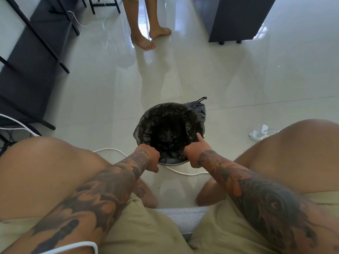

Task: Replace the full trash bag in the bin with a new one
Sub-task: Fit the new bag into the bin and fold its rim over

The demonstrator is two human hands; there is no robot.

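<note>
A small round bin [172,163] stands on the tiled floor between my knees, lined with a crinkled black trash bag [168,125] whose edge folds over the rim. My left hand [149,158] grips the bag's edge at the near left of the rim. At the near right of the rim, my right hand [197,152] pinches the bag edge, its index finger stretched along the rim. Behind the bin on the floor lies a tied black trash bag [200,108], mostly hidden, its knotted handles sticking up.
A white cable [183,172] runs on the floor under the bin's near side. A white power strip [260,133] lies to the right. Another person's bare feet [145,41] stand farther back. Black table legs [60,61] are at left, a dark cabinet [236,19] at back right.
</note>
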